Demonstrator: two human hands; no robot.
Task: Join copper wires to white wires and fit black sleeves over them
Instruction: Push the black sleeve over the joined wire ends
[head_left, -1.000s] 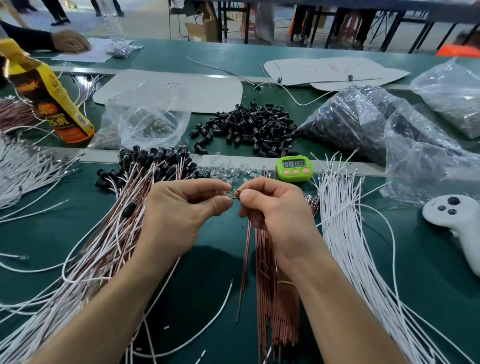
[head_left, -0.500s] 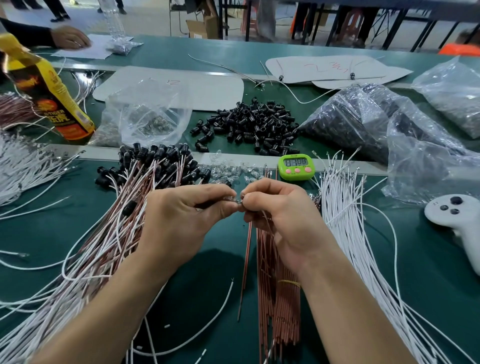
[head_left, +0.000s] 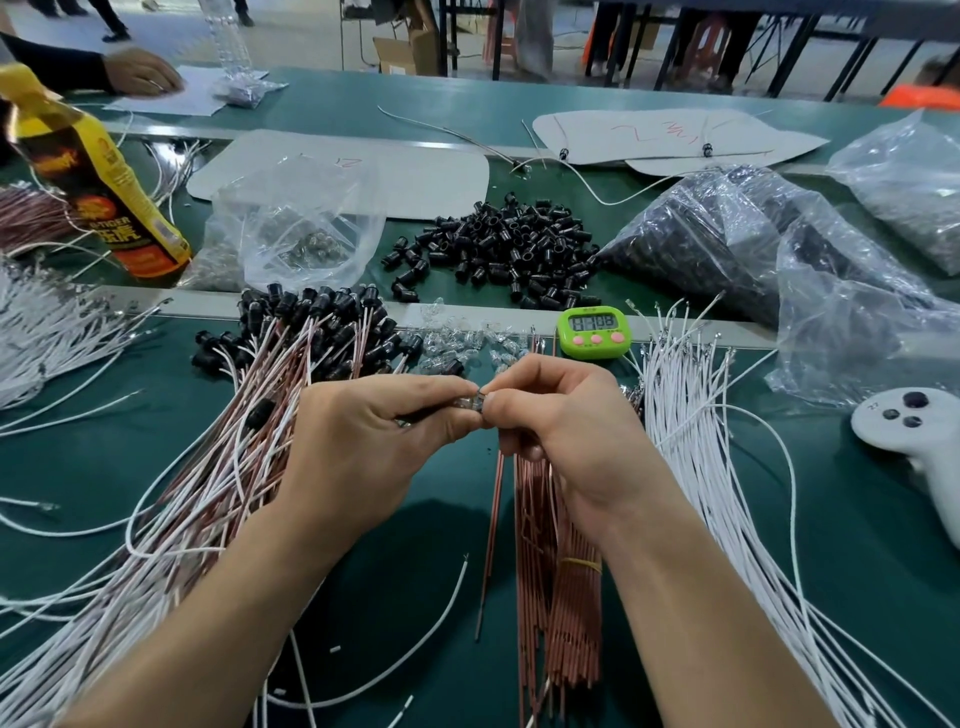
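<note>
The left hand (head_left: 374, 447) and right hand (head_left: 561, 436) meet above the desk (head_left: 857, 545). Their fingertips pinch one small clear part (head_left: 470, 404) from each side. A copper wire (head_left: 491, 530) runs from under the right hand toward the person. The black sleeves (head_left: 498, 249) lie well beyond both hands.

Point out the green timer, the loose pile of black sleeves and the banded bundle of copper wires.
green timer (head_left: 594, 332): head view, between display and buttons.
pile of black sleeves (head_left: 511, 249): head view, middle of the heap.
bundle of copper wires (head_left: 566, 603): head view, just below its yellow band.
</note>
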